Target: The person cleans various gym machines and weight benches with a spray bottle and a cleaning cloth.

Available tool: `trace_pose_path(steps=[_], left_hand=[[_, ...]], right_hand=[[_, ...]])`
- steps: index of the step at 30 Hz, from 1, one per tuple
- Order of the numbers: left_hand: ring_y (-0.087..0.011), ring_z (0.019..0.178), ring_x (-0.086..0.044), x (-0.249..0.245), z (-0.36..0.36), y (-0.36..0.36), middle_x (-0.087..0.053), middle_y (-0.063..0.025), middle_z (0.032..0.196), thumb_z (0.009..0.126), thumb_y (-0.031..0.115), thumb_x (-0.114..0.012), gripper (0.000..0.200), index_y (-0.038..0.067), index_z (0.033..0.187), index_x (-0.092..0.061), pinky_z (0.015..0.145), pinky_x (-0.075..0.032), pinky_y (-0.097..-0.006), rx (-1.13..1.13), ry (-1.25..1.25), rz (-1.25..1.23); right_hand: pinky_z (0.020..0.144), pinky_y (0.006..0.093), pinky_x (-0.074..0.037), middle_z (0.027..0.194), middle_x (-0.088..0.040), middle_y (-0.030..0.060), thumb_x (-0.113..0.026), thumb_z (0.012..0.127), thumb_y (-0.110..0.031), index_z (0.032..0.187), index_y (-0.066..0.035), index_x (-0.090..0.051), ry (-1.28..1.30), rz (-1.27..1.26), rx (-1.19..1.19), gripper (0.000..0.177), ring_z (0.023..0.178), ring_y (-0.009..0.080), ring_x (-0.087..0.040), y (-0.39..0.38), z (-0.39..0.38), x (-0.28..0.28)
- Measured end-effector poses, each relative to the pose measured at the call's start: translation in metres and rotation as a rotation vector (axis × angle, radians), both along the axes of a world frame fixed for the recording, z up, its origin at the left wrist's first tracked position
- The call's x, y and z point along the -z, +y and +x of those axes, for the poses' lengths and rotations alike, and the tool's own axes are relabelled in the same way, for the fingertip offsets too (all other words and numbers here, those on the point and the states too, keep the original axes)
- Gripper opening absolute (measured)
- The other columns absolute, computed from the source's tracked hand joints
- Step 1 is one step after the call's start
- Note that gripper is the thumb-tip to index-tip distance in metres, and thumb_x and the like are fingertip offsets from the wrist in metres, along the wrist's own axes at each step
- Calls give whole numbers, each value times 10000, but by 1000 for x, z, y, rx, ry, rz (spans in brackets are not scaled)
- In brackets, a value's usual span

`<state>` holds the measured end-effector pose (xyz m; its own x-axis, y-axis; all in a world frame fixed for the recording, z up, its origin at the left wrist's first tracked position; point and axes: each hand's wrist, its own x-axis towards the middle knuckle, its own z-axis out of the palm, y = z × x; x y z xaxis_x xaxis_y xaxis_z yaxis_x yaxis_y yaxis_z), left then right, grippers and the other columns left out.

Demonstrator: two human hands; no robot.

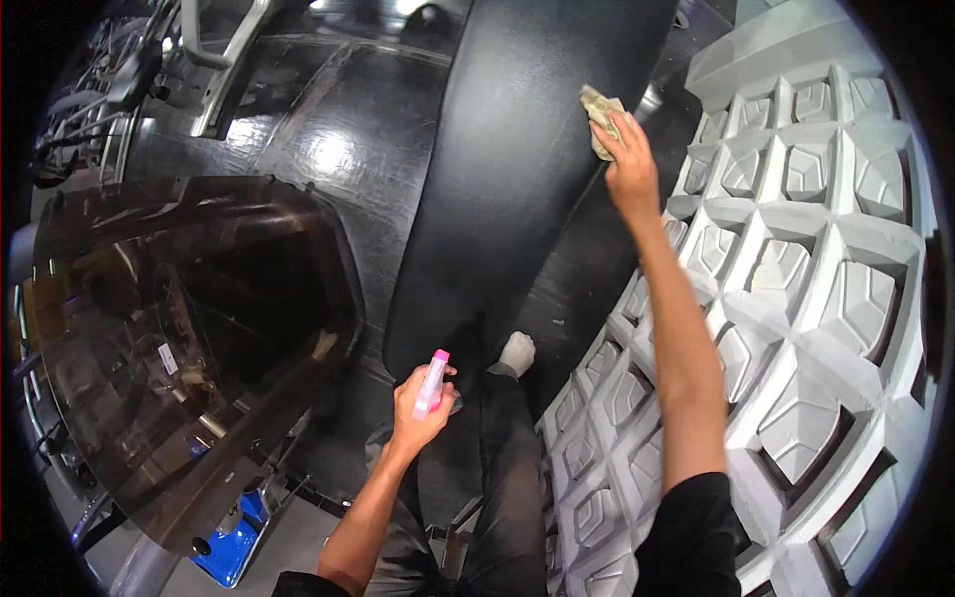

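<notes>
A long black padded bench [507,149] runs from the top of the view down to the middle. On its right edge my right hand [627,159] presses a crumpled, yellowish patterned cloth [600,117], with the arm stretched out. Near the bench's lower end my left hand [423,406] is wrapped round a spray bottle with a pink top [433,383]. The bottle points up and away from me, and its lower part is hidden by the hand.
On the right rises a white wall with raised geometric panels [781,269]. A dark see-through machine cover [199,298] stands at the left, with a blue tray [234,547] below it. My white shoe [517,353] is on the black floor [572,289].
</notes>
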<state>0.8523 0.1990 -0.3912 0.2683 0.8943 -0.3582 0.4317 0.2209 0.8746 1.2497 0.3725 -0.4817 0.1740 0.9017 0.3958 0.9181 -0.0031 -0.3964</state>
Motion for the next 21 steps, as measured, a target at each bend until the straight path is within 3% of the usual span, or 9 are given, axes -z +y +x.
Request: trace_pose_path(steps=[5,8,13,15,17,18,19,20,21], left_hand=[[-185,680,-680,9,-14,-12,-686,-94,891,793,-40,-629,238,13,1025,-621,644,-529,-287,20,18,-31],[-185,696,-675,16,-29,-20,-685,-95,888,792,-38,-627,236,14,1022,-622,656,-526,-293,70,58,-1],[-187,719,-667,26,-64,-38,-679,-97,875,783,-38,-630,242,17,1018,-624,675,-521,-300,76,93,-60],[-180,709,-658,27,-80,-44,-672,-92,854,781,-37,-630,241,17,1015,-625,670,-517,-300,58,89,-24],[-165,669,-645,27,-95,-48,-662,-86,822,781,-31,-630,232,19,1008,-627,650,-511,-291,74,124,15],[-165,669,-645,26,-101,-49,-662,-86,822,781,-31,-630,232,19,1008,-627,650,-511,-291,74,128,15],[-163,664,-645,26,-107,-52,-664,-86,821,783,-28,-629,226,21,1003,-629,649,-510,-290,47,131,-18],[-161,660,-645,25,-113,-54,-666,-86,819,785,-26,-628,219,22,999,-631,648,-510,-289,19,133,-52],[-161,660,-645,25,-119,-56,-666,-86,819,785,-26,-628,219,22,999,-631,648,-510,-289,16,138,-53]], right_hand=[[1094,443,-361,1316,-534,187,-440,693,141,1236,-141,-639,270,73,146,643,1271,383,-465,-83,-101,49],[1092,445,-377,1294,-563,153,-544,817,8,1123,-40,-664,291,-30,-34,333,1267,372,-473,-181,-182,77],[1158,356,-310,1305,-578,-18,-585,792,-151,1096,-115,-698,160,-441,-729,326,1382,204,-366,-323,-276,91],[1131,370,-337,1282,-585,-5,-567,824,-176,1077,-140,-692,-27,-318,-801,285,1367,216,-390,-311,-264,102],[1082,381,-367,1244,-596,29,-545,866,-163,1063,-119,-641,694,-565,-685,224,1301,247,-455,-258,-239,73],[1048,392,-376,1213,-600,63,-526,889,-157,1062,-116,-586,350,-619,-894,187,1221,277,-509,-217,-218,74],[1056,388,-369,1210,-605,55,-513,900,-162,1098,-133,-594,262,-685,-720,217,1173,264,-536,-187,-201,78],[1042,377,-403,1213,-609,49,-517,889,-117,1108,-143,-607,261,-183,-666,238,1182,256,-541,-150,-177,14],[1037,374,-432,1236,-605,44,-516,865,-42,1161,-142,-603,-89,-77,-404,325,1216,256,-526,-142,-161,54]])
